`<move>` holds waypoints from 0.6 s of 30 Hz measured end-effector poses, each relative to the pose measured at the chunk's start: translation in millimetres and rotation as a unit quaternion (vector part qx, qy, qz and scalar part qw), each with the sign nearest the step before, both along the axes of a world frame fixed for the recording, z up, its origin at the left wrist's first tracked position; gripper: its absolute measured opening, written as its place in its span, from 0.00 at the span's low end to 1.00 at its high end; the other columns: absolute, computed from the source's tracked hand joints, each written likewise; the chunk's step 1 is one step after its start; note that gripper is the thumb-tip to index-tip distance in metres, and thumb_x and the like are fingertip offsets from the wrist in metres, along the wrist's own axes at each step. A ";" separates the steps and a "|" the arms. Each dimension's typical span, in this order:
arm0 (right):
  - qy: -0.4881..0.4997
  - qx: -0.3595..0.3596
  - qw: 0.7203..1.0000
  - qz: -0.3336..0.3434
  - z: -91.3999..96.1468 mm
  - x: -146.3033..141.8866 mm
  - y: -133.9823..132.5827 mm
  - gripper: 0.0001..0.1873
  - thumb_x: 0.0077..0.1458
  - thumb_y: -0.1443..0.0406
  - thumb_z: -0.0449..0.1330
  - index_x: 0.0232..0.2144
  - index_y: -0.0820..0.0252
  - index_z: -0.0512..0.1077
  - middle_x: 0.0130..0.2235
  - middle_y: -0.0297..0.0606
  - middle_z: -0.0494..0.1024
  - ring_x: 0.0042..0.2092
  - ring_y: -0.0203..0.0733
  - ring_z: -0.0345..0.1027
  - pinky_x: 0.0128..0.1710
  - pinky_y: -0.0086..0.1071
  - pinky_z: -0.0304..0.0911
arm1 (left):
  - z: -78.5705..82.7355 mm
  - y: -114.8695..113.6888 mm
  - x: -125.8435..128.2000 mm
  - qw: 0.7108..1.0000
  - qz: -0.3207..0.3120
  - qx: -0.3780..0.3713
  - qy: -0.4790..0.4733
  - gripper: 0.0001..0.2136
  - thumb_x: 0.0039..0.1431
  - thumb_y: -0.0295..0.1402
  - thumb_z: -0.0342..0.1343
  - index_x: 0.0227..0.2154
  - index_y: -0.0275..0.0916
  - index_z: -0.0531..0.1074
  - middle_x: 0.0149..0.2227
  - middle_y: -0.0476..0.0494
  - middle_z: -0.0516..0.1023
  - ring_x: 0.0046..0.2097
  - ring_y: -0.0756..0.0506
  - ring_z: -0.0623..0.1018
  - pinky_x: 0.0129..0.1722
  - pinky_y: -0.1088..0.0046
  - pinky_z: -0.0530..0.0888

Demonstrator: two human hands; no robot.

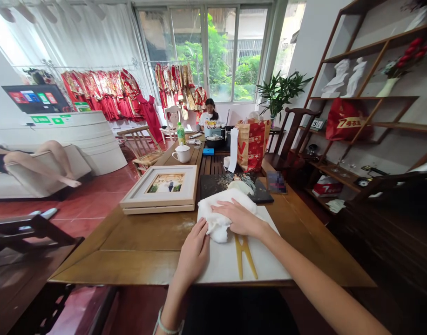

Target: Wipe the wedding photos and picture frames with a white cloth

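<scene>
"Windows (220, 51) fill much of the back wall, and a wooden table (136, 260) reaches towards them. What stands on it?"

"A picture frame (195, 186) at left, a mug (182, 153) beyond it, a black board (211, 184) right of the frame, and a red bag (251, 144) behind that."

"And the white wad (218, 230)?"

"Over the far part of a white sheet (218, 265). Nearer lies a yellow piece (239, 256), its 2 prongs pointing to the sheet's near edge."

"Hands?"

"Right hand (238, 216) lies open on top, fingers spread. Left hand (195, 250) touches the wad's near left edge; I can't tell whether it pinches."
</scene>
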State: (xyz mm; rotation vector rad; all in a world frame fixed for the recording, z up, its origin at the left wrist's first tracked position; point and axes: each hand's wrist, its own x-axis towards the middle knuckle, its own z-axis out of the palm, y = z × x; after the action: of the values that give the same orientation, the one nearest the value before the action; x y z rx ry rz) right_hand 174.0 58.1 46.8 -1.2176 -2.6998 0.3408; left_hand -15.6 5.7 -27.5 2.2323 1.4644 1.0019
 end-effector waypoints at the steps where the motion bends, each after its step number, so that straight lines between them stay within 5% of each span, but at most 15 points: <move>1: -0.002 0.004 1.000 -0.010 -1.8 1.0 -5.3 0.41 0.38 0.80 0.49 0.57 0.59 0.61 0.61 0.38 0.63 0.64 0.45 0.46 0.62 0.52 0.40 | 0.3 0.0 0.3 1.000 -0.002 0.001 -0.002 0.19 0.62 0.28 0.42 0.55 0.38 0.65 0.60 0.38 0.64 0.63 0.41 0.62 0.61 0.57 0.62; 8: -0.033 0.089 0.987 -0.130 -18.6 -15.9 -96.1 0.30 0.43 0.75 0.53 0.53 0.72 0.66 0.57 0.54 0.67 0.63 0.57 0.48 0.63 0.55 0.32 | 2.6 0.2 0.3 1.000 -0.017 -0.017 -0.014 0.21 0.61 0.26 0.42 0.58 0.38 0.63 0.62 0.39 0.62 0.63 0.42 0.60 0.61 0.57 0.61; 12: -0.021 0.071 0.993 -0.093 -28.6 -31.3 -144.9 0.30 0.47 0.67 0.56 0.53 0.76 0.65 0.59 0.62 0.62 0.63 0.60 0.46 0.63 0.55 0.31 | -0.4 1.6 -2.6 0.999 -0.020 -0.015 -0.026 0.21 0.63 0.28 0.41 0.59 0.41 0.61 0.62 0.42 0.61 0.64 0.43 0.60 0.62 0.57 0.60; 15: 0.007 0.019 0.998 -0.064 -26.0 -30.2 -150.5 0.32 0.46 0.63 0.57 0.54 0.74 0.65 0.60 0.59 0.62 0.64 0.59 0.43 0.64 0.55 0.30 | -0.8 2.6 -4.1 0.999 -0.030 -0.022 -0.030 0.22 0.62 0.26 0.40 0.59 0.42 0.61 0.63 0.43 0.60 0.64 0.44 0.59 0.62 0.58 0.60; 18: 0.033 0.014 0.991 -0.126 -15.4 -24.9 -132.2 0.31 0.44 0.68 0.55 0.54 0.68 0.65 0.59 0.50 0.65 0.65 0.55 0.41 0.64 0.53 0.28 | 3.3 2.3 -4.0 0.998 -0.025 -0.040 -0.032 0.20 0.64 0.31 0.40 0.58 0.41 0.63 0.63 0.43 0.61 0.64 0.43 0.59 0.62 0.58 0.59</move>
State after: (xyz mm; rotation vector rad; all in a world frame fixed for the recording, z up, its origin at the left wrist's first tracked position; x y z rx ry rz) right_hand 149.1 -74.1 31.4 -1.4898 -2.4503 0.3022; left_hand -19.6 8.0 -24.2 2.1492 1.3894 0.9732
